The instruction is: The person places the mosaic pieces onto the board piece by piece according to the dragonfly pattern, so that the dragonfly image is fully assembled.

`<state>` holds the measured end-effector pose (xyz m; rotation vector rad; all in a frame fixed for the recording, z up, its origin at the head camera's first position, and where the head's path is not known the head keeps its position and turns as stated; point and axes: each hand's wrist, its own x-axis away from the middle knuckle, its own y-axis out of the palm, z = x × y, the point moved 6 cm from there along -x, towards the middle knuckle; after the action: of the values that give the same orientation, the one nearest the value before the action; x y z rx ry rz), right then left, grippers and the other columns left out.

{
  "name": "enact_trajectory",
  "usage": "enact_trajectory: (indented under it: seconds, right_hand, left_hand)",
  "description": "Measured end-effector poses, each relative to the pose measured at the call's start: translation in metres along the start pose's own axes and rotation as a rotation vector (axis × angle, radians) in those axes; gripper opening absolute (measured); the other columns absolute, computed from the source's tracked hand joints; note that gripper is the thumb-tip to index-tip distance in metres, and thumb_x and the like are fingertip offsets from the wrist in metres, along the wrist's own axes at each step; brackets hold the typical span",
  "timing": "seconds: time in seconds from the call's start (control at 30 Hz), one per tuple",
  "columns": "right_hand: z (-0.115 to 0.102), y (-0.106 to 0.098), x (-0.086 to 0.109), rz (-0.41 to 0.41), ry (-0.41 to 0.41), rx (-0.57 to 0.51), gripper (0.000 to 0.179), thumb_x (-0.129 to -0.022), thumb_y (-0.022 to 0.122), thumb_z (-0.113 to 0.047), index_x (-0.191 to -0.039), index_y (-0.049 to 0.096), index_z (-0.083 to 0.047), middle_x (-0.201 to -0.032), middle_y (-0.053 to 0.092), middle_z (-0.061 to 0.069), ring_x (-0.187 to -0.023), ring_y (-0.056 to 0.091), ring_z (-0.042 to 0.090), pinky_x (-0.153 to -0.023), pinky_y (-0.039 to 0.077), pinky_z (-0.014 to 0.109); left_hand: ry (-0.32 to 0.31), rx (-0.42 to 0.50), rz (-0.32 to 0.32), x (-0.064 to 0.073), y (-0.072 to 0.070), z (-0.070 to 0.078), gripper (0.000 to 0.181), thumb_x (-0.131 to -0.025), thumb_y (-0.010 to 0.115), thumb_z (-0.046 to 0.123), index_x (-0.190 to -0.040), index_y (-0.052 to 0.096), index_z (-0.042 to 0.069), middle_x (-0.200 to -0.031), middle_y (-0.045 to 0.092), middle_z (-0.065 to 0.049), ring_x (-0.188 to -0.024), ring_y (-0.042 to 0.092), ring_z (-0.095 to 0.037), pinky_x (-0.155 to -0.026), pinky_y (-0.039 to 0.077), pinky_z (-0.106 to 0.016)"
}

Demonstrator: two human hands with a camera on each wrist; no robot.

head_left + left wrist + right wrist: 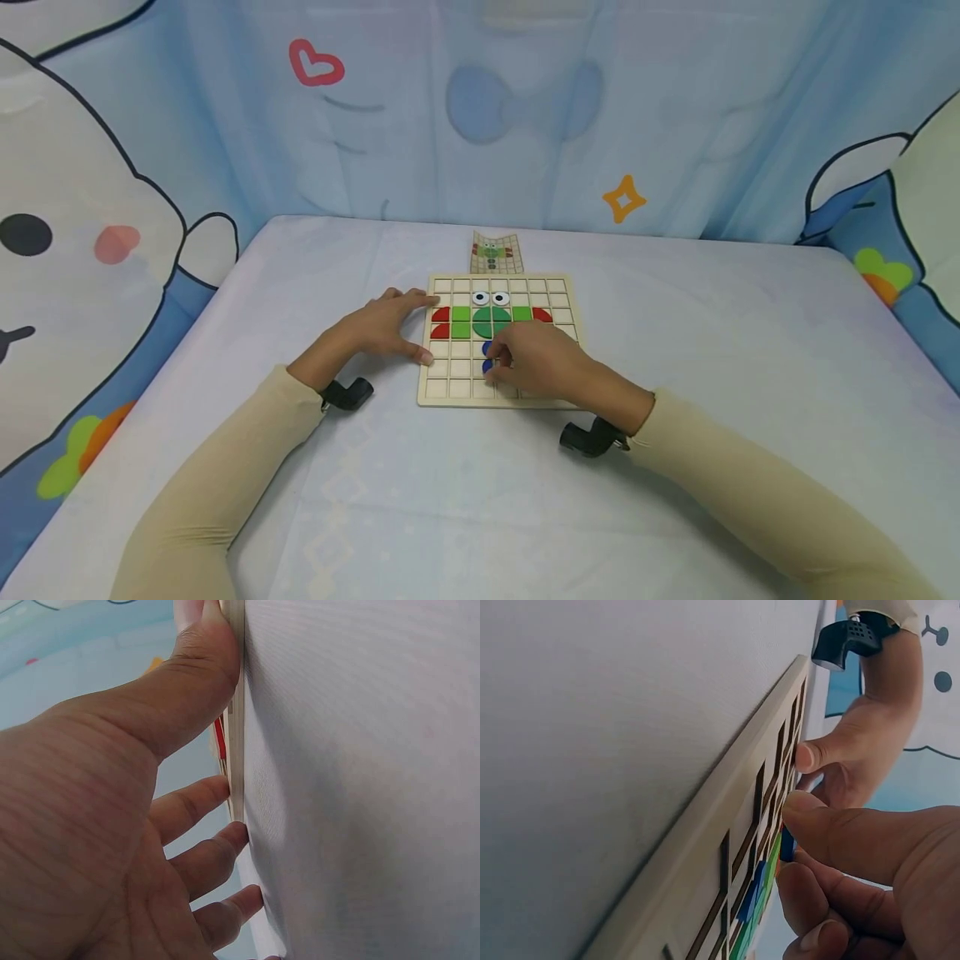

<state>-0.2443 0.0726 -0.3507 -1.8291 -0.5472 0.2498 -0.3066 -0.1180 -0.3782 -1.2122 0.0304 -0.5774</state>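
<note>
A wooden grid board [459, 391] lies flat on the table. On its left edge rests the left hand [378, 327], thumb and forefinger spread apart along the rim; its other fingers are by the edge in the left wrist view. The right hand [543, 358] is over the lower middle of the board and pinches a small blue piece [787, 844] between thumb and forefinger. Another blue piece [751, 891] sits in the grid. Red quarter-round pieces [440, 331], light green squares [461, 314], a dark green round shape [482, 322] and two eye pieces [480, 297] fill cells above.
Behind the board stands a small pattern card [497, 253] with a printed figure. A white cloth [420, 500] covers the table. A blue cartoon curtain [525, 150] hangs at the back. Each wrist wears a black camera [348, 394].
</note>
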Motion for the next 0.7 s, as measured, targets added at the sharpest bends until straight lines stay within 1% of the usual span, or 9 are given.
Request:
enact_trajectory:
  seconds: [0.23,0.5,0.7]
  right_hand:
    - [0.0002,0.0035,-0.0058,-0.017,0.010,0.017,0.024,-0.084,0.079,-0.031,-0.099,0.076,-0.012,-0.080,0.069,-0.005,-0.075,0.060,0.009,-0.065,0.050,0.025]
    - [0.0006,0.0021,-0.0060,-0.014,0.022,-0.011,0.023,-0.084,0.080,-0.030,-0.098,0.075,-0.012,-0.077,0.067,-0.005,-0.071,0.057,0.011,-0.060,0.046,0.024]
    - [0.0004,0.0014,-0.0065,-0.014,0.024,-0.006,0.024,-0.083,0.080,-0.030,-0.097,0.075,-0.011,-0.075,0.066,-0.004,-0.069,0.058,0.011,-0.059,0.046,0.024]
  left_hand:
    - [-0.006,-0.002,-0.001,-0.0010,0.0002,-0.0001,0.100,-0.076,0.081,0.051,-0.157,0.029,0.025,-0.165,0.020,-0.008,-0.151,0.018,-0.036,-0.114,0.029,-0.063]
    - [-0.012,-0.003,-0.005,0.0001,-0.0004,0.0006,0.100,-0.076,0.081,0.050,-0.157,0.028,0.025,-0.165,0.020,-0.009,-0.151,0.018,-0.037,-0.114,0.029,-0.062]
    - [-0.014,0.003,-0.006,0.0006,-0.0001,0.0012,0.099,-0.076,0.081,0.050,-0.157,0.029,0.025,-0.165,0.020,-0.009,-0.151,0.017,-0.036,-0.114,0.028,-0.062]
